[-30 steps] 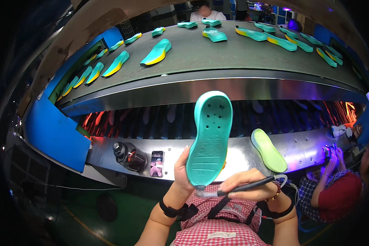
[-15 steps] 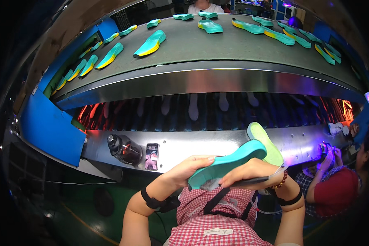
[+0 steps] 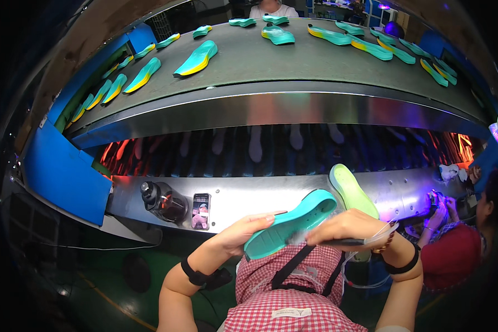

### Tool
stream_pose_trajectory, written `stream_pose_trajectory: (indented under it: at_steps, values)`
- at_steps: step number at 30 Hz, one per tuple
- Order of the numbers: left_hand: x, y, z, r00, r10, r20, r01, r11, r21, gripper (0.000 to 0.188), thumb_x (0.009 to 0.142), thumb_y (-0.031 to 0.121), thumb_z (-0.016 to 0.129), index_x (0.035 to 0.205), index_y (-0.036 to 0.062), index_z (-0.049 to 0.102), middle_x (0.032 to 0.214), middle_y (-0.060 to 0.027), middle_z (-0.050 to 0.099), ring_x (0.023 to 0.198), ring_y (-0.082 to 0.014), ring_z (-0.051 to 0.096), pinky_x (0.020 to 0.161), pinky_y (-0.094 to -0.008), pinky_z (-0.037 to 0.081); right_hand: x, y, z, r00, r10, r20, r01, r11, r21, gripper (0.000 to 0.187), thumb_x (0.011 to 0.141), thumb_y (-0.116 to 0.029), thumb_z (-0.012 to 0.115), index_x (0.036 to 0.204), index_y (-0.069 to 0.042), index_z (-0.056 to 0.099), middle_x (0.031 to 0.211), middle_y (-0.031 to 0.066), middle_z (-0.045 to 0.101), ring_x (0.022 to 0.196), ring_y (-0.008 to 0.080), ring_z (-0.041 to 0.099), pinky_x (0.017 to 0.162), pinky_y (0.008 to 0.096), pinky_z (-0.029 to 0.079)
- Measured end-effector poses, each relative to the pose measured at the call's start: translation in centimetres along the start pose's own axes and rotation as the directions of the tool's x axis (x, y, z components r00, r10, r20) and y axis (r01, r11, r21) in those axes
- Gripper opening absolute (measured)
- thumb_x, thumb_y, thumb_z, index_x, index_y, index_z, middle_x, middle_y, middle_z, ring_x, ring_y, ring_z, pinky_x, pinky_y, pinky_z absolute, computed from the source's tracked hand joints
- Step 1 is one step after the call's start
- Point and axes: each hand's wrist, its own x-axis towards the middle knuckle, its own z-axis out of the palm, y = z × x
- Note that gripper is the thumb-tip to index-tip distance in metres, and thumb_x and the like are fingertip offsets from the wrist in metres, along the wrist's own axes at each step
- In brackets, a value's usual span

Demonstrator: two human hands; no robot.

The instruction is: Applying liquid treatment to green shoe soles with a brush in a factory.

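Note:
A teal shoe sole [image 3: 307,213] is held in front of my body, tilted so its hollow inner face and raised rim show. My left hand [image 3: 252,229] is closed on the sole's near left end, thumb along its edge. My right hand [image 3: 346,227] grips a brush [image 3: 343,242] with a dark handle and pale bristles, and a clear thin tube runs beside it. The bristles are over the inside of the sole, partly blurred. Just beyond my right hand, a lime-green sole [image 3: 351,188] lies on the metal ledge [image 3: 249,193].
A dark bottle [image 3: 163,202] and a phone [image 3: 201,210] stand and lie on the ledge at left. Behind, a conveyor belt [image 3: 232,61] carries several teal-and-yellow soles, above a lower level with more soles. A co-worker's hands [image 3: 440,213] are busy at right.
The sole has turned so more of its inside shows. My right hand and brush have moved slightly right, from near the sole's left end toward its middle. The view has shifted a little.

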Motion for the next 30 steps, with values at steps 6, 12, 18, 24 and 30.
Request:
stream_pose_trajectory:
  at_steps: [6, 12, 18, 24, 30]
  values:
    - [-0.2, 0.0, -1.3, 0.993, 0.068, -0.092, -0.064, 0.997, 0.048, 0.05, 0.09, 0.023, 0.047, 0.132, -0.0007, 0.033, 0.125, -0.0163, 0.046, 0.105, -0.0229, 0.054, 0.086, -0.0352, 0.048, -1.5, 3.3, 1.3, 0.994, 0.103, -0.03, -0.101, 0.993, 0.054, 0.023, 0.078, -0.009, 0.061, 0.101, -0.003, 0.06, 0.098, 0.0129, 0.063, 0.088, 0.0265, 0.062, 0.078, 0.0326, 0.049]
    - [2.4, -1.6, 0.5, 0.977, 0.213, 0.01, -0.203, 0.945, -0.257, 0.049, 0.091, 0.026, 0.042, 0.133, 0.0025, 0.031, 0.126, -0.0157, 0.044, 0.11, -0.0255, 0.05, 0.091, -0.0393, 0.044, 0.7, 1.9, 5.3, 0.896, 0.176, -0.407, 0.008, 0.912, 0.411, 0.022, 0.079, -0.007, 0.062, 0.1, -0.001, 0.063, 0.091, 0.0099, 0.066, 0.08, 0.0143, 0.063, 0.073, 0.0246, 0.05]
    - [4.0, -3.3, -0.4, 0.958, 0.273, -0.083, -0.285, 0.897, -0.337, 0.048, 0.091, 0.026, 0.041, 0.132, 0.004, 0.031, 0.124, -0.0161, 0.045, 0.11, -0.0271, 0.05, 0.092, -0.0427, 0.043, 0.9, 4.0, 8.9, 0.701, 0.312, -0.641, -0.029, 0.911, 0.412, 0.02, 0.078, -0.005, 0.06, 0.097, 0.0, 0.064, 0.083, 0.0094, 0.066, 0.07, 0.0109, 0.061, 0.063, 0.0223, 0.048]
    - [4.7, -4.3, -1.1, 0.933, 0.335, -0.133, -0.36, 0.881, -0.308, 0.048, 0.091, 0.025, 0.041, 0.132, 0.0035, 0.03, 0.124, -0.0156, 0.046, 0.108, -0.0263, 0.051, 0.089, -0.0418, 0.046, 1.4, 5.3, 8.8, 0.539, 0.086, -0.838, -0.131, 0.991, 0.017, 0.016, 0.072, -0.003, 0.062, 0.088, -0.003, 0.065, 0.085, 0.0115, 0.066, 0.074, 0.0229, 0.064, 0.067, 0.0294, 0.047]
    - [5.1, -4.4, -1.2, 0.937, 0.324, -0.133, -0.35, 0.89, -0.294, 0.052, 0.088, 0.022, 0.047, 0.133, 0.0027, 0.029, 0.125, -0.0169, 0.044, 0.11, -0.029, 0.051, 0.086, -0.0462, 0.047, 2.3, 7.6, 7.6, 0.409, 0.03, -0.912, -0.254, 0.964, -0.082, 0.015, 0.072, -0.003, 0.063, 0.087, -0.003, 0.065, 0.086, 0.0124, 0.066, 0.076, 0.0253, 0.063, 0.069, 0.0316, 0.046]
